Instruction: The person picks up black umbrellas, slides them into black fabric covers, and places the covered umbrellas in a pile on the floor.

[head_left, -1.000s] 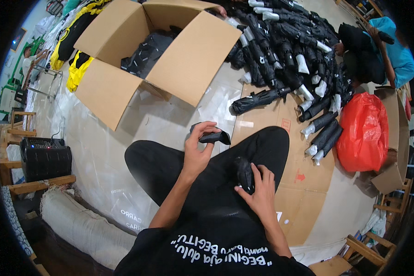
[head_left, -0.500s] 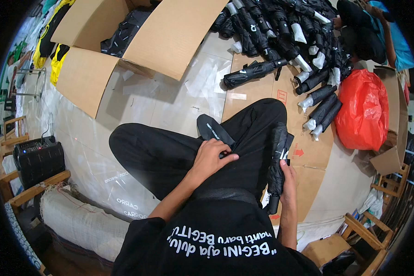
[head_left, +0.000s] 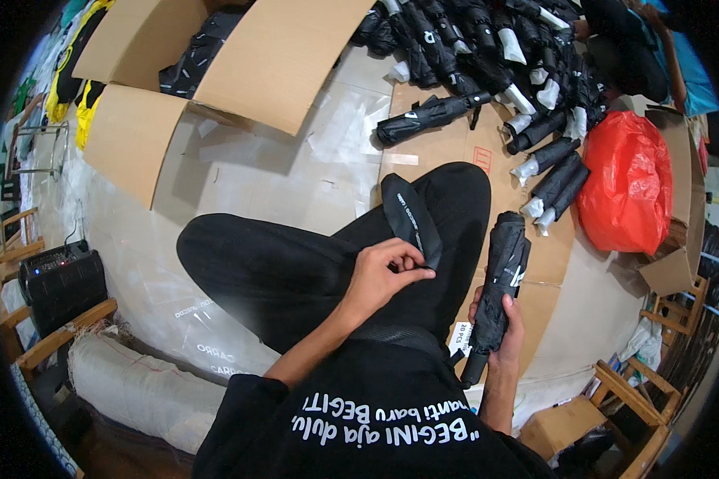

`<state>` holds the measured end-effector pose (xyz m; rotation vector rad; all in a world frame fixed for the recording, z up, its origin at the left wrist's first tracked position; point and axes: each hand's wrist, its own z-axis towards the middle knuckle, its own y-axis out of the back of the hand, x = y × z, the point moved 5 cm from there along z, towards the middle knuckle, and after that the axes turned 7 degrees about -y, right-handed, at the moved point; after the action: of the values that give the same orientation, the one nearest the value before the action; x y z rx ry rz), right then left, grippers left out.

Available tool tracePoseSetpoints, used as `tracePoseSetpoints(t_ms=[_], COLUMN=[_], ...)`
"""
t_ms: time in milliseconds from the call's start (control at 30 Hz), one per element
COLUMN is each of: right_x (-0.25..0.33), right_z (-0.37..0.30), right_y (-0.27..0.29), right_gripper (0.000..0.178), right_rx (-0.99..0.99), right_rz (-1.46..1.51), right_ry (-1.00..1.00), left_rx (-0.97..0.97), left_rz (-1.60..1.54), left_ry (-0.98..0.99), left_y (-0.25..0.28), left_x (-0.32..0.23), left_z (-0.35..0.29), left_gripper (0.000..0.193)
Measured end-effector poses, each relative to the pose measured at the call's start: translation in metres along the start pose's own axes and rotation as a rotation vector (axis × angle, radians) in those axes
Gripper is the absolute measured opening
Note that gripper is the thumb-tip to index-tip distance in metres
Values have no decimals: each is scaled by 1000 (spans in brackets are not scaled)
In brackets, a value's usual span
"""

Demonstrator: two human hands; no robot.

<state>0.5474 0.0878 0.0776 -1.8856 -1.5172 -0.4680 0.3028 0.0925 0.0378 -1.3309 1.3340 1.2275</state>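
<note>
My left hand (head_left: 382, 279) pinches the lower end of a flat black fabric umbrella sleeve (head_left: 411, 214) with pale print, held over my crossed legs. Fingers of my right hand (head_left: 506, 335) wrap a folded black umbrella (head_left: 503, 271) above my right thigh. The umbrella leans, its handle end toward me and its wider end pointing away. Sleeve and umbrella are apart. Past my knees, another folded black umbrella (head_left: 431, 120) lies on a flattened cardboard sheet (head_left: 563, 254).
Many black umbrellas (head_left: 479, 32) with white-wrapped ends are heaped at the far right, near another person in blue (head_left: 693, 76). A red plastic bag (head_left: 625, 184) bulges beside them. An open carton (head_left: 272, 56) holds black fabric at far left. A black speaker (head_left: 62, 279) stands left.
My left hand has shifted slightly right with the sleeve, which now stands more upright. The umbrella in my right hand has moved right and tilted, its far end leaning rightward.
</note>
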Motion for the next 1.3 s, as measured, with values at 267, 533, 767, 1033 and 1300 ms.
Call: tracePoseSetpoints(t_ms=[267,533,767,1033,1300], right_x=[-3,-11,-16,-10,-17], right_z=[-14,-18,-18,-36,-31], right_y=[30,30,48,54,60], right_gripper=[43,37,44,63,52], right_rx=[-150,-225,-250,-64,-221], right_rz=[-230,-275,-295,-433,-346], right_ry=[4,-1,-41,-18,-14], left_rx=[110,15,55,117,109], left_rz=[68,139,258,434,338], left_ry=[-188,-102,-281,-330,-283], left_y=[-27,-32,-38,-55,-56], left_x=[9,0,-17,-10,-3], left_z=[-7,0,2,-5,-5], left_gripper=[18,18,23,25,18])
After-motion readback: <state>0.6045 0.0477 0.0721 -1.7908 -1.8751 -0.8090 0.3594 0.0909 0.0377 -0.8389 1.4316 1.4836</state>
